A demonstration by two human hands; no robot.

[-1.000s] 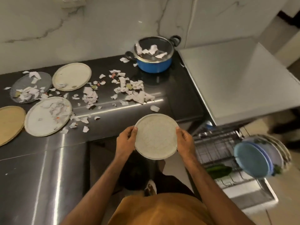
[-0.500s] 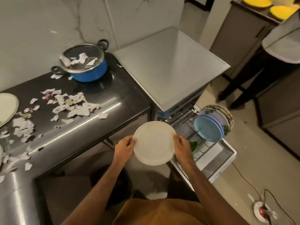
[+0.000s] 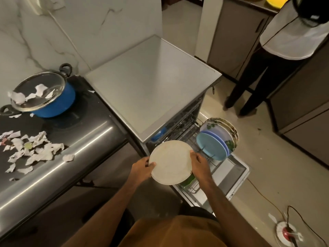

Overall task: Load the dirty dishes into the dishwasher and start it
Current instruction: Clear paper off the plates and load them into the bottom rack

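Both hands have the cream plate (image 3: pixel 170 162) by its rim. The left hand (image 3: pixel 142 169) pinches the left edge with its thumb on the upper face. The right hand (image 3: pixel 200 165) curls round the right edge, its fingers hidden underneath. The plate is held nearly flat in the air over the near left corner of the pulled-out lower rack (image 3: pixel 190 130) of the dishwasher (image 3: pixel 151 86), touching nothing but the hands.

The free rack wires lie ahead and to the right of the plate. They sit between it and the row of plates standing on edge at the rack's outer right corner, of which the light blue plate (image 3: pixel 211 147) is nearest. The right hand is nearer that gap, so it would probably lead. The racked plates stand upright while the held one lies flat (it wants tipping onto its edge, I judge, before it goes between the tines). A green item (image 3: pixel 187 180) sits at the rack's near edge just below the right wrist and could get in the way.

A blue pot (image 3: pixel 53 106), paper scraps on its glass lid, stands at the back right corner of the dark counter (image 3: pixel 80 154), not yet loaded.
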